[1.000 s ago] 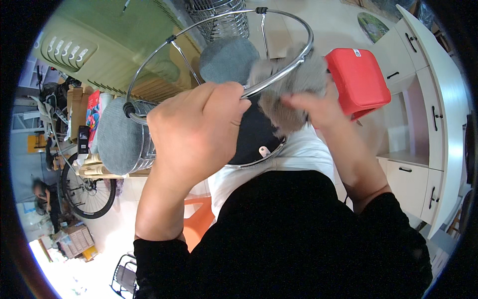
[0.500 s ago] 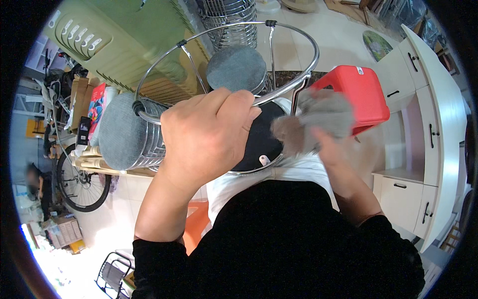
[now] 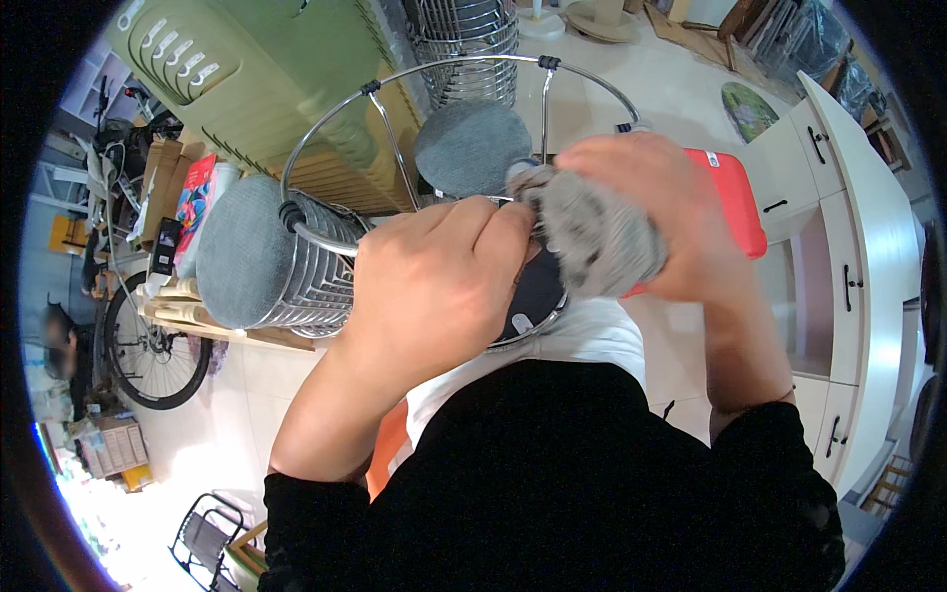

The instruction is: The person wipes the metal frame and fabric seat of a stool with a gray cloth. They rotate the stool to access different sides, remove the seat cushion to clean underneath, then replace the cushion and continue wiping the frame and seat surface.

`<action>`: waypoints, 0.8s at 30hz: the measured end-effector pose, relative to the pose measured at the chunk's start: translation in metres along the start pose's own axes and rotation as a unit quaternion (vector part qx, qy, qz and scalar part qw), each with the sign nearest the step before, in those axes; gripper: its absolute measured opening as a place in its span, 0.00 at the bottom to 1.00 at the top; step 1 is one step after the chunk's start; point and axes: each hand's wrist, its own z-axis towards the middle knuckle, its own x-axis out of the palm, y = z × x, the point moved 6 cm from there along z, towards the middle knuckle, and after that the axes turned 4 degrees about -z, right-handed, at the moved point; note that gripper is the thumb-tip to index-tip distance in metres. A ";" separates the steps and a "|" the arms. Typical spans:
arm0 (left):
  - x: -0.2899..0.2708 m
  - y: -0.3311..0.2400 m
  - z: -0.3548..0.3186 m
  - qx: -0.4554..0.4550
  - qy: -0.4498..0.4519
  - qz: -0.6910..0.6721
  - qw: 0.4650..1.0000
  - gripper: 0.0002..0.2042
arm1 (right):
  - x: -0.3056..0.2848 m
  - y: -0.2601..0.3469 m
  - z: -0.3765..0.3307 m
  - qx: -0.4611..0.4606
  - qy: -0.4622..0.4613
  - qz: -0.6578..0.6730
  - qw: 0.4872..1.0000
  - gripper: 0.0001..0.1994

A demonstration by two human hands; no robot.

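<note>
In front of my lap is a chrome stool (image 3: 456,61) turned upside down, its round metal ring uppermost and black fittings at the leg joints. My left hand (image 3: 434,271) is closed around the near part of the ring. A grey fuzzy cloth (image 3: 604,237) is bunched in my right hand (image 3: 666,202), which is smeared by motion. The cloth lies over the right part of the ring, beside my left hand. Below my hands shows the black underside of the seat (image 3: 538,296), with a small white tag; my hands and the cloth hide part of it.
Stacked stools with grey round seats stand at left (image 3: 242,252) and ahead (image 3: 473,148). A red plastic stool (image 3: 735,202) is at right, before a white cabinet (image 3: 846,271). Large green panel (image 3: 266,69) stands far left. A bicycle wheel (image 3: 158,345) and folding chair (image 3: 205,538) are farther left.
My right hand and the cloth have moved up and onto the ring, closer to my left hand. My left hand has shifted slightly right, still gripping the ring.
</note>
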 end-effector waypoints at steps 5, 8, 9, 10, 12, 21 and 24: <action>-0.021 0.027 -0.003 -0.057 0.013 0.014 0.998 0.09 | -0.005 -0.031 -0.010 0.144 0.001 0.042 0.989 0.32; -0.022 0.037 -0.013 -0.070 0.017 -0.014 0.997 0.09 | 0.002 -0.001 0.009 0.087 -0.007 -0.062 0.994 0.29; -0.022 0.041 -0.020 -0.075 0.017 -0.023 0.997 0.09 | 0.007 0.018 0.020 0.049 -0.006 -0.113 0.992 0.28; -0.022 0.041 -0.020 -0.073 0.000 -0.037 0.997 0.10 | 0.012 0.031 0.027 0.036 -0.012 -0.111 0.993 0.26; -0.026 0.041 -0.021 -0.071 -0.033 -0.059 0.995 0.12 | 0.030 0.060 0.045 -0.008 0.012 -0.129 0.991 0.20; -0.027 0.043 -0.030 -0.024 -0.030 -0.052 0.998 0.14 | 0.009 0.011 0.017 -0.010 -0.001 -0.026 1.000 0.23; -0.022 0.040 -0.022 -0.018 -0.045 -0.057 0.997 0.13 | 0.002 -0.020 -0.001 0.080 0.014 0.041 0.996 0.27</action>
